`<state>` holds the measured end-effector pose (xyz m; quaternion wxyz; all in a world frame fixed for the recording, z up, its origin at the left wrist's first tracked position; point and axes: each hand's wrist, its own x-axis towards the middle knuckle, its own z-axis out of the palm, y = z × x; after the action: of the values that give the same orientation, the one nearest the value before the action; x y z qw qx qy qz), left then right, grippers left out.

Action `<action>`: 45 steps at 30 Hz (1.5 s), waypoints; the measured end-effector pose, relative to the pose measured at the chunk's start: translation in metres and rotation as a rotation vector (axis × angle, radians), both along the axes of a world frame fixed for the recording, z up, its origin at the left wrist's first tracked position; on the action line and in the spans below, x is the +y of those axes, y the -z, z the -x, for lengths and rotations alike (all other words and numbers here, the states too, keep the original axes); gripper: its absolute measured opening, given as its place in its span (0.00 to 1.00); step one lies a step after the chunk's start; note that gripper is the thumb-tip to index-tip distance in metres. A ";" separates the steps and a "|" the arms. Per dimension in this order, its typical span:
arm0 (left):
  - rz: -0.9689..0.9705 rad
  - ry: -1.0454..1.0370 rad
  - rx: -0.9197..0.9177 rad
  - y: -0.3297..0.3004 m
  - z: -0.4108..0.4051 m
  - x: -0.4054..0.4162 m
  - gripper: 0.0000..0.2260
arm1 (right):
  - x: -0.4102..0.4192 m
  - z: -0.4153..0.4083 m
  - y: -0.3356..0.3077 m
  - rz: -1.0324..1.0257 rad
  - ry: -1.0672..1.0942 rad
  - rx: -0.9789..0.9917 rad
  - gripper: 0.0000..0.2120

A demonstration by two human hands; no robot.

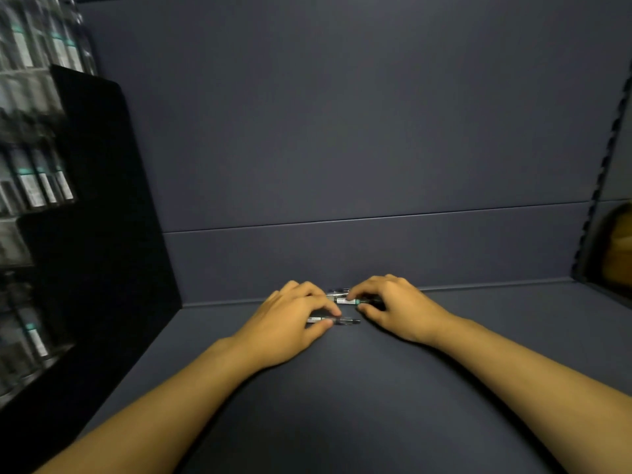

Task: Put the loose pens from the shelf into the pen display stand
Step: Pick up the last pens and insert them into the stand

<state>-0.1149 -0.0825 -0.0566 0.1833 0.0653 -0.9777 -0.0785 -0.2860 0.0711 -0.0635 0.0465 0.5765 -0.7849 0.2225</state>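
Observation:
Loose pens lie near the back of the dark grey shelf (342, 388). My left hand (290, 323) pinches a clear-barrelled pen (345, 321) between thumb and fingers, the pen still low on the shelf. My right hand (393, 306) pinches a second pen (345, 301) with a white label and green band. Another pen (337, 291) shows just behind, partly hidden by the hands. The black pen display stand (95, 234) rises at the left, its tiers filled with several upright pens (34, 186).
The shelf's back wall (342, 131) stands right behind the pens. A slotted upright (605, 165) marks the right side, with a brownish object (619, 248) beyond it. Bare shelf surface stretches in front of and to the right of my hands.

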 end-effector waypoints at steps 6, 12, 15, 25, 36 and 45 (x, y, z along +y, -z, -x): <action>-0.140 -0.087 -0.048 0.001 0.022 -0.002 0.21 | 0.006 -0.005 -0.002 0.041 -0.041 -0.039 0.15; -0.084 -0.137 -0.132 -0.005 0.026 -0.001 0.23 | 0.008 0.003 -0.003 0.204 0.059 -0.113 0.11; -0.084 -0.142 -0.138 -0.004 0.023 -0.003 0.22 | 0.010 0.003 -0.003 0.198 0.069 -0.146 0.11; -0.149 -0.124 -0.182 -0.002 0.023 -0.001 0.15 | 0.014 -0.004 -0.005 0.174 0.041 -0.193 0.12; -0.107 -0.077 -0.028 -0.012 -0.002 0.011 0.06 | 0.022 -0.007 -0.027 0.445 0.059 -0.275 0.11; -0.864 0.033 0.461 -0.024 -0.004 0.037 0.05 | 0.008 -0.051 -0.058 0.409 -0.109 -0.876 0.16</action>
<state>-0.1111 -0.0455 -0.0326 0.3500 0.1010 -0.7905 -0.4924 -0.2346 0.0788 -0.0055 -0.1875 0.4478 -0.6396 0.5960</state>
